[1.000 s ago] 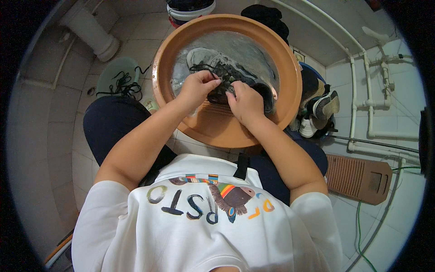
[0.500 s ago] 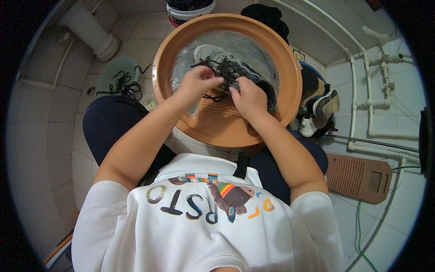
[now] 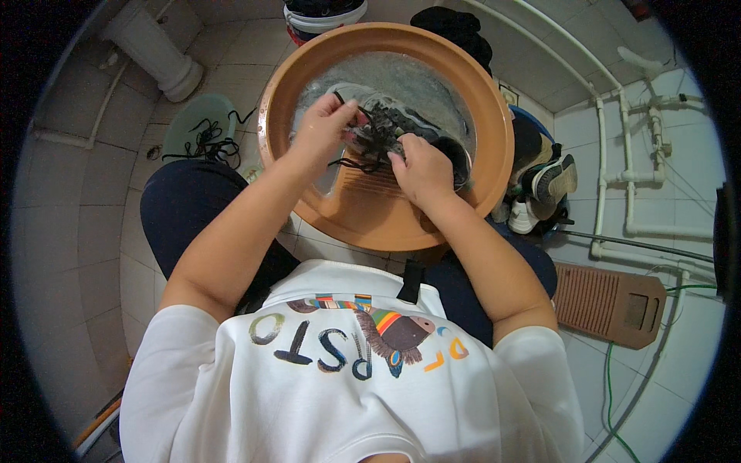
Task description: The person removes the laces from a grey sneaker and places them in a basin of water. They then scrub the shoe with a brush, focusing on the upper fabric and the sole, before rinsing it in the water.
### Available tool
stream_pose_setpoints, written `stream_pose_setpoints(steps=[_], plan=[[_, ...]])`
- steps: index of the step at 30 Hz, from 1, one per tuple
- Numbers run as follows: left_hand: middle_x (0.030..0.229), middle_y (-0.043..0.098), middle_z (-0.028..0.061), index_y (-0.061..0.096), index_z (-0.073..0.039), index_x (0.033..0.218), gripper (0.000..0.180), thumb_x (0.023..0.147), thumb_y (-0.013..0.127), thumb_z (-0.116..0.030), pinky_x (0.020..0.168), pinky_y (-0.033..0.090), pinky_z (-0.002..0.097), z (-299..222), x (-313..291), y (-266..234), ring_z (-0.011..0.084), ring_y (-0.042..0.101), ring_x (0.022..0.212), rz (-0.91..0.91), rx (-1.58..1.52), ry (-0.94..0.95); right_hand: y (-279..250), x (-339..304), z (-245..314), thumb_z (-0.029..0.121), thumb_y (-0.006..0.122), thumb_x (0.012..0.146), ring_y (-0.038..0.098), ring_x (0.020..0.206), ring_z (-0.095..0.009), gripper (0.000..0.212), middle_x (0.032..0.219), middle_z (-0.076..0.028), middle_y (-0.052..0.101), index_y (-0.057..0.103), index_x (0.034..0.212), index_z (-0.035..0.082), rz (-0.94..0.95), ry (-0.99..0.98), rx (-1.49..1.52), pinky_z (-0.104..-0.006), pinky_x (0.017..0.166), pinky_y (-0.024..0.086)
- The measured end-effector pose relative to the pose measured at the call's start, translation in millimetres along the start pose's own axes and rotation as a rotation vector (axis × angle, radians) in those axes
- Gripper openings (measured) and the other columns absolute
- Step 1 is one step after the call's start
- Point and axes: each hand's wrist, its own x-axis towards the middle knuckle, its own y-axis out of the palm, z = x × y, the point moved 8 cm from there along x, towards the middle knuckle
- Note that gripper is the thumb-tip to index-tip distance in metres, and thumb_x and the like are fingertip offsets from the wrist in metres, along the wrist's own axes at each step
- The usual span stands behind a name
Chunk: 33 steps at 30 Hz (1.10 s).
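A dark grey and black sneaker (image 3: 417, 121) lies in murky water in a round orange-brown basin (image 3: 275, 116), its opening toward the right. Loose black shoelace (image 3: 356, 164) bunches over its tongue and hangs toward the near side. My left hand (image 3: 320, 130) pinches a strand of this lace above the shoe's toe half, thumb against fingers. Closed at the shoe's near side, by the lacing, my right hand (image 3: 426, 170) grips the sneaker. Its fingertips are partly hidden among the laces. Ridges of a washboard slope show under the shoe.
A pale green bowl (image 3: 202, 116) with black laces stands on the left floor. Right of the basin, several shoes (image 3: 536, 189) are piled in a blue tub. A brown washboard (image 3: 610, 302) lies at the right. Behind the basin are a bucket (image 3: 324, 23) and a dark bundle (image 3: 451, 31).
My left hand has moved slightly left and away from my right hand, drawing a lace strand with it. My right hand stays at the shoe.
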Motion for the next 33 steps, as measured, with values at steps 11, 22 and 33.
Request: stream_pose_setpoints(steps=[11,22,33], plan=[[0.067,0.046,-0.0018,0.044,-0.011,0.080,0.020,0.094,0.042,-0.025,0.051,0.036,0.0234,-53.6,13.5,-60.3,0.0087,0.044,0.059,-0.036,-0.360,-0.016,0.2,2.1,-6.1,0.024,0.057,0.081,0.057,0.080,-0.035,0.024,0.087,-0.015,0.058,0.051,0.093,0.005,0.070,0.075,0.021,-0.0455,0.068,0.045],[0.074,0.061,0.0149,0.061,0.000,0.081,0.037,0.079,0.063,-0.037,0.062,0.046,0.0353,11.5,-6.8,27.7,0.0269,0.061,0.069,0.314,1.106,0.082,-2.1,-1.9,5.1,0.022,0.059,0.080,0.057,0.078,-0.036,0.022,0.082,-0.015,0.057,0.049,0.087,0.004,0.050,-0.056,0.028,-0.0461,0.065,0.045],[0.066,0.060,0.0121,0.065,-0.002,0.077,0.032,0.081,0.060,-0.033,0.060,0.045,0.0347,-34.4,-33.6,35.4,0.0214,0.058,0.063,0.582,0.999,0.099,1.5,6.3,-31.4,0.025,0.056,0.082,0.058,0.084,-0.035,0.029,0.091,-0.017,0.060,0.054,0.099,0.002,0.029,0.160,-0.037,-0.0417,0.071,0.046]])
